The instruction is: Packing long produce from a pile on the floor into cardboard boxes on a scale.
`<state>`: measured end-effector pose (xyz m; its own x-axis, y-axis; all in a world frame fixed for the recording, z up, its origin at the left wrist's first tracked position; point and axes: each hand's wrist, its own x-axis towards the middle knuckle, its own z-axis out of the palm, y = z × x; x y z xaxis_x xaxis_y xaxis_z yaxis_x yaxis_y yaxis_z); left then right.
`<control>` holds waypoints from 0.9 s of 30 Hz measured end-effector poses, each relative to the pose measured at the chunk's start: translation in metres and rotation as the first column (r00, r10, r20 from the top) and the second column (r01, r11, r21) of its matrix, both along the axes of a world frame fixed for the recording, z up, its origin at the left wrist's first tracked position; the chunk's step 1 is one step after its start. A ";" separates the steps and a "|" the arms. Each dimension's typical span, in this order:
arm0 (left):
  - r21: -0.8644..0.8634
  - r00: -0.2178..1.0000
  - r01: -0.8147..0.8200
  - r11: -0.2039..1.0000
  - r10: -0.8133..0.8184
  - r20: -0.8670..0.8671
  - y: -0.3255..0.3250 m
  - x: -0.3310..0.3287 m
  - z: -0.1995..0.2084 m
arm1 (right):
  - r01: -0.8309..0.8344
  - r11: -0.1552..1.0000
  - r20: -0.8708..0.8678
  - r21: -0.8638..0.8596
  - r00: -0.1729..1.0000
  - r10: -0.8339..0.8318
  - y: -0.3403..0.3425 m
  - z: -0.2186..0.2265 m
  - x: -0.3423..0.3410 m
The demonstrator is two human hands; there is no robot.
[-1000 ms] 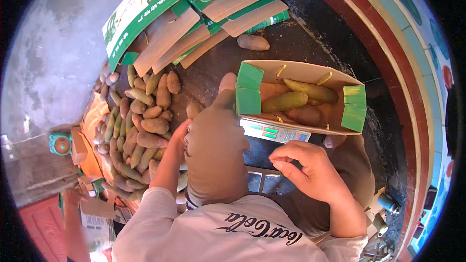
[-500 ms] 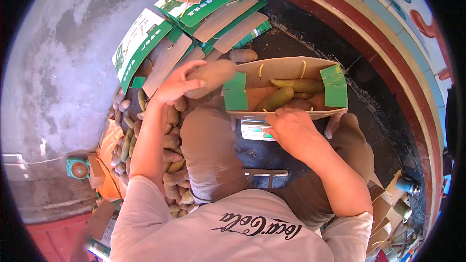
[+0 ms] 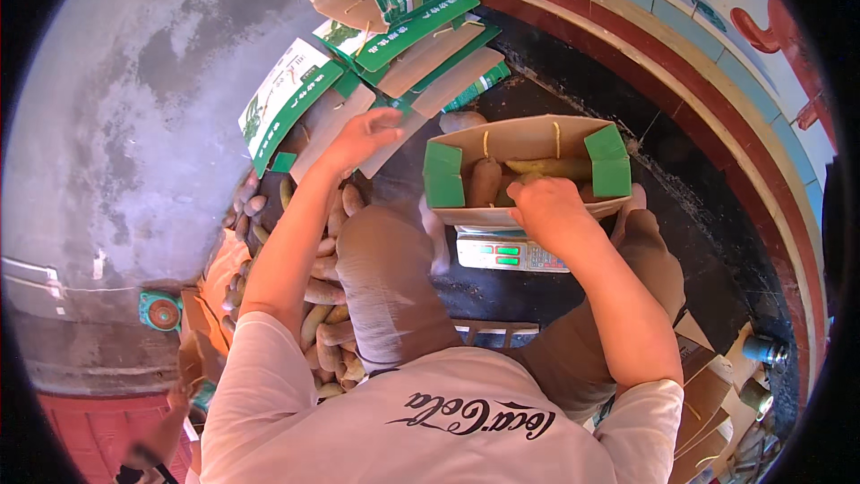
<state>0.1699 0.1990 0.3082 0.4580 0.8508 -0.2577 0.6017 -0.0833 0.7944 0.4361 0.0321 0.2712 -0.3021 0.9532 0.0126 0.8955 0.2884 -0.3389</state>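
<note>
The open box is plain brown inside, with green end flaps and yellow cords. Within it, the left tuber is reddish brown and the far tuber is yellow-green. The scale is white with green displays. Far left, the cartons are green and white. The shirt is white with black lettering, the trousers brown; the left wall is blotchy grey.

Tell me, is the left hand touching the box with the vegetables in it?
Apart. The head view shows a clear gap between the left hand and the green flap at the left end of the box.
</note>
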 end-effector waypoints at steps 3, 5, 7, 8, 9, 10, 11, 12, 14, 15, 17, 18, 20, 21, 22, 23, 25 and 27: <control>-0.048 0.995 -0.078 0.996 0.075 -0.061 0.016 -0.025 -0.029 | -0.005 0.999 0.070 -0.048 0.998 0.008 -0.004 -0.004 -0.004; -0.100 0.989 -0.138 0.985 0.131 -0.072 0.030 -0.033 -0.057 | -0.021 0.999 0.127 0.029 0.992 0.017 -0.007 -0.006 -0.008; -0.123 0.992 -0.123 0.985 0.119 -0.041 0.046 -0.039 -0.092 | -0.026 1.000 0.141 -0.011 0.990 0.027 -0.010 -0.002 -0.009; -0.143 0.992 -0.120 0.982 0.113 -0.050 0.052 -0.040 -0.110 | -0.039 0.999 0.134 -0.014 0.990 0.041 -0.011 -0.001 -0.010; -0.158 0.992 -0.121 0.980 0.116 -0.041 0.061 -0.043 -0.131 | -0.052 0.998 0.127 -0.018 0.990 0.054 -0.011 0.001 -0.010; -0.109 0.994 -0.104 0.989 0.100 -0.048 0.072 -0.049 -0.154 | -0.057 0.998 0.134 -0.031 0.989 0.061 -0.011 0.002 -0.010; -0.062 0.995 -0.085 0.994 0.082 -0.056 0.080 -0.050 -0.171 | -0.053 0.998 0.086 -0.018 0.995 0.054 -0.012 0.004 -0.010; -0.078 0.995 -0.088 0.993 0.085 -0.050 0.092 -0.051 -0.185 | -0.047 0.999 0.037 -0.005 0.998 0.047 -0.010 0.006 -0.009; 0.082 0.906 0.144 0.986 -0.098 -0.412 0.114 -0.045 -0.209 | -0.035 0.998 0.021 -0.045 0.999 0.036 -0.006 0.009 -0.005; 0.066 0.909 0.144 0.987 -0.105 -0.404 0.123 -0.040 -0.219 | -0.021 0.998 0.002 -0.065 1.000 0.021 -0.004 0.013 -0.003; 0.049 0.739 0.351 0.935 -0.244 -0.628 0.140 -0.027 -0.234 | -0.019 0.996 0.008 -0.084 1.000 0.020 0.006 0.016 0.003; 0.036 0.739 0.355 0.934 -0.256 -0.623 0.146 -0.018 -0.240 | -0.008 0.995 -0.002 -0.103 1.000 0.008 0.011 0.018 0.006; -0.002 0.607 0.512 0.859 -0.363 -0.707 0.154 0.010 -0.245 | 0.023 0.982 -0.009 -0.189 1.000 -0.025 0.020 0.024 0.012; -0.011 0.609 0.520 0.854 -0.380 -0.697 0.161 0.023 -0.251 | 0.033 0.978 -0.002 -0.204 0.999 -0.034 0.023 0.024 0.016; 0.000 0.612 0.538 0.843 -0.391 -0.688 0.169 0.034 -0.258 | 0.044 0.974 0.006 -0.220 0.999 -0.044 0.025 0.022 0.021; 0.012 0.616 0.555 0.832 -0.401 -0.678 0.177 0.044 -0.266 | 0.056 0.970 0.015 -0.236 0.998 -0.054 0.027 0.021 0.024; 0.035 0.608 0.563 0.825 -0.385 -0.695 0.190 0.055 -0.289 | 0.060 0.954 0.017 -0.293 0.998 -0.057 0.032 0.018 0.028; 0.060 0.599 0.567 0.821 -0.361 -0.715 0.197 0.061 -0.312 | 0.057 0.937 0.014 -0.345 0.998 -0.056 0.036 0.013 0.032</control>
